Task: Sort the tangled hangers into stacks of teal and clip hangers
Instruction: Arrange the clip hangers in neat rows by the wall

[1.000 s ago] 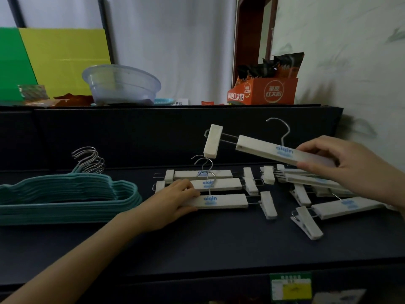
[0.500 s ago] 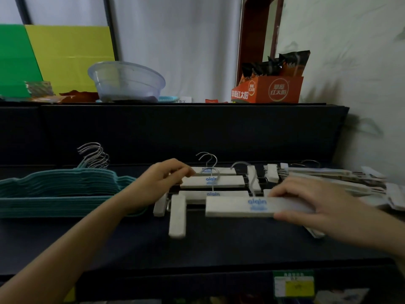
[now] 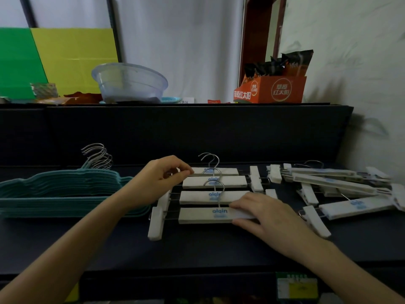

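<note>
Clip hangers (image 3: 212, 195): four in a row mid-shelf; tangled pile (image 3: 339, 183) right; teal stack (image 3: 65, 189) left
Handling: we judge them light, stiff, hooks snagging; take by the bar
Right hand (image 3: 267, 213): clasps front bar (image 3: 197, 216)
Left hand (image 3: 160, 174): curled at rear bar (image 3: 223, 171) end; grip we cannot tell
Containers: orange box (image 3: 271, 91) holds packets (image 3: 293, 60); clear bowl (image 3: 129, 83) unclear

The left arm (image 3: 76, 238) and right arm (image 3: 341, 262) reach in from the bottom corners. The left hand (image 3: 162, 179) hovers palm down, fingers (image 3: 179, 166) curled toward the thumb; whether they pinch anything is unclear. The right hand (image 3: 265, 212) pinches the nearest clip hanger (image 3: 203, 215), fingers on top, thumb against its front edge.
</note>
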Demonstrator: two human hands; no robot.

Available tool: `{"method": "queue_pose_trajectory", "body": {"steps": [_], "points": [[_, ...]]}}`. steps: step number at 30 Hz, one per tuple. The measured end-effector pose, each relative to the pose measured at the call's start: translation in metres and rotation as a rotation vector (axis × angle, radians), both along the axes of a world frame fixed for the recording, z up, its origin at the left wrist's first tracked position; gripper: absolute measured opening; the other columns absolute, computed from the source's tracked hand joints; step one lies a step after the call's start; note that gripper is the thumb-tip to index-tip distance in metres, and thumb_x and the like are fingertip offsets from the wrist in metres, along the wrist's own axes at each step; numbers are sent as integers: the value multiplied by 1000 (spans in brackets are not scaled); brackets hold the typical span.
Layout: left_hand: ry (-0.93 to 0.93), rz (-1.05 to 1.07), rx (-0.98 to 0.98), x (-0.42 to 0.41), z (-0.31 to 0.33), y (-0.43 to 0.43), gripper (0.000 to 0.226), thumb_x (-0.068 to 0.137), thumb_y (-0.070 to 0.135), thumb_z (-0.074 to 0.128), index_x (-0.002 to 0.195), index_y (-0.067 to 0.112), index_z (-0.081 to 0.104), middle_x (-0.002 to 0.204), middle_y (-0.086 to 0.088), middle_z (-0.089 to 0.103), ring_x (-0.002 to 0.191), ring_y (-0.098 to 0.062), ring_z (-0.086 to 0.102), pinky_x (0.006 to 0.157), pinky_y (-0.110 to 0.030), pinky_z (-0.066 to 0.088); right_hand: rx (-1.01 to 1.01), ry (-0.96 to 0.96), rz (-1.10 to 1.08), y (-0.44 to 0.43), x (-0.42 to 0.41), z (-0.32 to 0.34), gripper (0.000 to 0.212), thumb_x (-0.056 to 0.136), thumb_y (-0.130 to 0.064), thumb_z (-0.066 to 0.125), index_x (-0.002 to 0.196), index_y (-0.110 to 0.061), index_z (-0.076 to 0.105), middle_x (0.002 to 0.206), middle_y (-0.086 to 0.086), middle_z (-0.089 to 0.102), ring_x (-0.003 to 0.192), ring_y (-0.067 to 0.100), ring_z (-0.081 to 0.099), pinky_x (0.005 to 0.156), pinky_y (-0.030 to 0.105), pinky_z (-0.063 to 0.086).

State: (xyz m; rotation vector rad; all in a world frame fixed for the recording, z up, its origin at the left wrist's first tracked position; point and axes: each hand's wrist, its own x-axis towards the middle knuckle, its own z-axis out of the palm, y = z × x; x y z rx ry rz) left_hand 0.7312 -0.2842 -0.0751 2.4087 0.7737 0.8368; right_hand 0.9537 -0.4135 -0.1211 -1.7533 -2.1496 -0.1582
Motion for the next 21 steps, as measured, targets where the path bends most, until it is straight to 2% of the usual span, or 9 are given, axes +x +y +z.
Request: {"method": "queue_pose_trajectory", "body": {"steps": [3, 7, 9, 14, 19, 21], "points": [[12, 1, 7, 1, 1, -1, 17, 91, 21, 52, 102, 23, 65, 98, 9, 61, 91, -8, 60, 83, -32, 52, 0, 3, 3, 6, 2, -1, 39, 89, -53, 43, 125, -38, 49, 115, -21, 48, 106, -1, 45, 82, 19, 40], [12, -5, 9, 4, 1, -3, 17, 91, 21, 52, 102, 21, 65, 97, 8, 60, 89, -10, 60, 81, -35, 53, 28, -12, 10, 8, 3, -6, 40, 89, -53, 43, 125, -37, 49, 113, -19, 48, 103, 0, 46, 77, 18, 39], [16, -6, 13, 8, 0, -4, 16, 91, 22, 52, 101, 22, 65, 96, 9, 60, 87, -7, 59, 80, -30, 53, 53, -26, 13, 8, 3, -6, 39, 90, -52, 43, 125, -36, 49, 113, -18, 49, 104, 2, 46, 77, 19, 39], [29, -14, 69, 31, 2, -7, 14, 91, 24, 53, 97, 26, 65, 91, 9, 64, 80, -1, 57, 70, -15, 49, 84, -105, 44, -2, 9, 8, 41, 90, -51, 41, 126, -32, 51, 117, -16, 51, 106, 3, 47, 89, 21, 38], [91, -74, 136, 73, 7, -12, 17, 91, 28, 51, 100, 24, 65, 89, 9, 64, 81, -6, 59, 74, -26, 52, 163, 10, -75, -21, 59, 47, 28, 87, -46, 43, 103, -35, 63, 98, -18, 59, 89, 0, 54, 77, 22, 43], [131, -109, 171, 94, 8, -15, 17, 91, 30, 50, 101, 26, 63, 90, 10, 62, 83, -5, 58, 75, -27, 52, 116, 27, -188, -25, 98, 59, 23, 88, -40, 50, 104, -32, 64, 101, -13, 62, 90, 4, 56, 79, 28, 48]]}}
